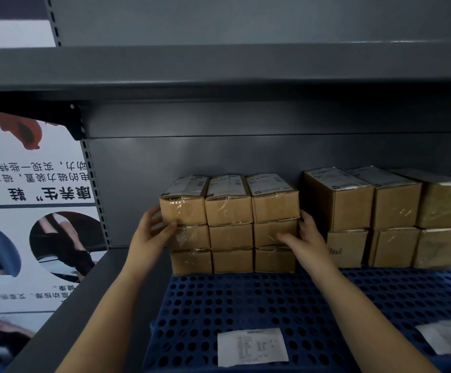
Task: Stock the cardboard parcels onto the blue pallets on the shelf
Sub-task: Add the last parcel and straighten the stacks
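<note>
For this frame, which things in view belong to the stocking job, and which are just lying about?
Part of the job:
- left block of parcels, three high
- right block of parcels, two high
- blue pallet
- left hand and right hand, one at each side of the left block
- shelf

Lying about:
- paper slip on the pallet
- second paper at right
- poster

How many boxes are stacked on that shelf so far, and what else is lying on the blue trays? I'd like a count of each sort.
Small cardboard parcels in the left stack, front faces showing: 9
Larger cardboard parcels in the right stack, front faces showing: 6
Paper slips on the blue pallets: 2, one near the middle, one at the right edge
Total: 17
Any parcels behind the front rows are hidden.
</note>
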Motion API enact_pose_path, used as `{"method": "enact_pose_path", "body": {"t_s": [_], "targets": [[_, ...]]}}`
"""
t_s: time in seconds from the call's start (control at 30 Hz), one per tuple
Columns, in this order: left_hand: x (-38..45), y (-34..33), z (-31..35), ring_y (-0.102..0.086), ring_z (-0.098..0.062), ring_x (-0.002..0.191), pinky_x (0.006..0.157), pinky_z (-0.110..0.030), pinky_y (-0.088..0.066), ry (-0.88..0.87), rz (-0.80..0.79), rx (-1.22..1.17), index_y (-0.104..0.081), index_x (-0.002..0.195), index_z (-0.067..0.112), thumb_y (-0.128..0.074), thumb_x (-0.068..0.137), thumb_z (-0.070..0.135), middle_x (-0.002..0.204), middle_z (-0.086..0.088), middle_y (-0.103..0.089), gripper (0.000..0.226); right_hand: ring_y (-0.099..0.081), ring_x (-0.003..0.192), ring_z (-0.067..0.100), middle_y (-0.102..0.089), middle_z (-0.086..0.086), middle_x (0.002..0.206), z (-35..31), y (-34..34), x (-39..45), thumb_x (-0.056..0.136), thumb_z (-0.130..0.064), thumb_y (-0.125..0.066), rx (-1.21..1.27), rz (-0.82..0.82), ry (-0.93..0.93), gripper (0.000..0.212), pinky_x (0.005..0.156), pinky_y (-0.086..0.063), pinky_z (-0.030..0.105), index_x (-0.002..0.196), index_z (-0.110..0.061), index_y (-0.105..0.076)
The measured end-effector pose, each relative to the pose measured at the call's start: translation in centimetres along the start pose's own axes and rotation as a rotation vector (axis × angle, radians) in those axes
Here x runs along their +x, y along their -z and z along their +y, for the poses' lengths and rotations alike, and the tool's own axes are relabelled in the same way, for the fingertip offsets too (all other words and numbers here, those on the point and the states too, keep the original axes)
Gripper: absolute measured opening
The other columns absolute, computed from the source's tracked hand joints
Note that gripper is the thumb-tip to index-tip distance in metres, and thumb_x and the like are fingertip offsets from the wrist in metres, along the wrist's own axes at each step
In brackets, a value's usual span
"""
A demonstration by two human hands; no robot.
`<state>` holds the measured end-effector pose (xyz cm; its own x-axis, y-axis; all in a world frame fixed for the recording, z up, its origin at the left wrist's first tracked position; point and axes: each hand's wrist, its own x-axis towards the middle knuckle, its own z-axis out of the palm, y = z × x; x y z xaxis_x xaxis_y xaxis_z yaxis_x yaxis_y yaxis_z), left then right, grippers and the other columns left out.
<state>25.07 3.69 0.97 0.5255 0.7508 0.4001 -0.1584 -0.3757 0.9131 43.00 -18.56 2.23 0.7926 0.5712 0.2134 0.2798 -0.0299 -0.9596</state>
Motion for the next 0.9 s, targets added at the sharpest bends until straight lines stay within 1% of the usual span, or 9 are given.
{"method": "enact_pose_path", "body": {"t_s": [0.07,0.2,0.27,0.5,0.57,0.63,0.7,0.8,0.9], "targets": [[-0.1,0.1,0.0,-0.057,-0.015,0.104,0.076,-0.022,-0.046,0.004,0.004,0.000,-0.044,0.132,0.019,-0.059,0.088,0.014,0.120,-0.003,-0.058,0.047,-0.033,0.135,0.017,-0.031,0.006,0.152,0.1,0.0,0.0,0.087,-0.015,-0.064,-0.002,0.003,-0.008,0.079,0.098,-0.026,0.022,0.150,-0.021,-0.017],[-0.3,0.0,0.1,-0.056,-0.006,0.100,0.072,-0.018,-0.044,-0.017,0.012,0.039,-0.045,0.129,0.024,-0.060,0.088,0.015,0.115,0.005,-0.057,0.044,-0.032,0.135,0.016,-0.030,0.004,0.152,0.4,0.2,-0.1,0.087,-0.015,-0.064,-0.003,0.010,-0.011,0.078,0.098,-0.027,0.022,0.149,-0.021,-0.017],[-0.5,0.0,0.1,-0.055,-0.004,0.098,0.072,-0.017,-0.043,-0.016,0.014,0.059,-0.045,0.130,0.022,-0.060,0.088,0.015,0.115,0.005,-0.056,0.045,-0.031,0.137,0.018,-0.029,0.004,0.153,0.5,0.3,-0.1,0.087,-0.016,-0.065,-0.005,0.016,-0.022,0.079,0.100,-0.026,0.023,0.149,-0.021,-0.017],[-1.0,-0.1,-0.6,-0.056,-0.008,0.099,0.077,-0.021,-0.045,0.025,-0.011,0.055,-0.045,0.130,0.018,-0.060,0.087,0.012,0.121,-0.001,-0.056,0.046,-0.036,0.127,0.013,-0.036,0.004,0.149,1.3,0.2,-0.6,0.087,-0.014,-0.064,-0.030,-0.001,-0.054,0.077,0.098,-0.028,0.022,0.149,-0.019,-0.019],[-1.1,-0.1,-0.7,-0.056,-0.014,0.103,0.081,-0.026,-0.046,0.041,-0.022,0.059,-0.044,0.131,0.017,-0.060,0.087,0.013,0.123,-0.002,-0.056,0.047,-0.038,0.121,0.011,-0.038,0.006,0.147,1.6,0.2,-0.6,0.088,-0.012,-0.063,-0.032,-0.008,-0.087,0.076,0.096,-0.029,0.022,0.149,-0.018,-0.019],[-1.0,0.1,-1.0,-0.056,-0.019,0.108,0.087,-0.032,-0.047,0.056,-0.036,0.073,-0.043,0.133,0.017,-0.061,0.087,0.014,0.124,-0.003,-0.056,0.049,-0.041,0.122,0.015,-0.040,0.007,0.145,2.1,0.2,-0.5,0.087,-0.014,-0.064,-0.029,-0.019,-0.136,0.078,0.096,-0.030,0.023,0.149,-0.017,-0.017],[-0.8,0.2,-1.2,-0.056,-0.021,0.109,0.090,-0.036,-0.047,0.067,-0.043,0.087,-0.044,0.133,0.017,-0.062,0.086,0.016,0.125,-0.004,-0.057,0.051,-0.041,0.127,0.020,-0.041,0.006,0.145,2.7,0.0,-0.4,0.085,-0.018,-0.067,-0.057,-0.027,-0.174,0.083,0.098,-0.032,0.024,0.150,-0.017,-0.015],[-0.8,0.2,-1.3,-0.057,-0.023,0.109,0.092,-0.040,-0.048,0.086,-0.042,0.101,-0.044,0.133,0.018,-0.064,0.086,0.018,0.124,-0.004,-0.057,0.051,-0.037,0.135,0.023,-0.035,0.006,0.150,3.3,-0.5,-0.1,0.078,-0.023,-0.076,-0.132,-0.006,-0.198,0.104,0.106,-0.031,0.030,0.151,-0.019,-0.002],[-0.8,0.1,-1.4,-0.056,-0.022,0.110,0.094,-0.041,-0.047,0.101,-0.045,0.098,-0.042,0.135,0.016,-0.064,0.085,0.019,0.126,-0.005,-0.056,0.054,-0.031,0.138,0.023,-0.028,0.007,0.153,3.4,-1.4,-0.1,0.069,-0.023,-0.084,-0.180,0.045,-0.172,0.122,0.109,-0.028,0.030,0.150,-0.020,0.007]]}}
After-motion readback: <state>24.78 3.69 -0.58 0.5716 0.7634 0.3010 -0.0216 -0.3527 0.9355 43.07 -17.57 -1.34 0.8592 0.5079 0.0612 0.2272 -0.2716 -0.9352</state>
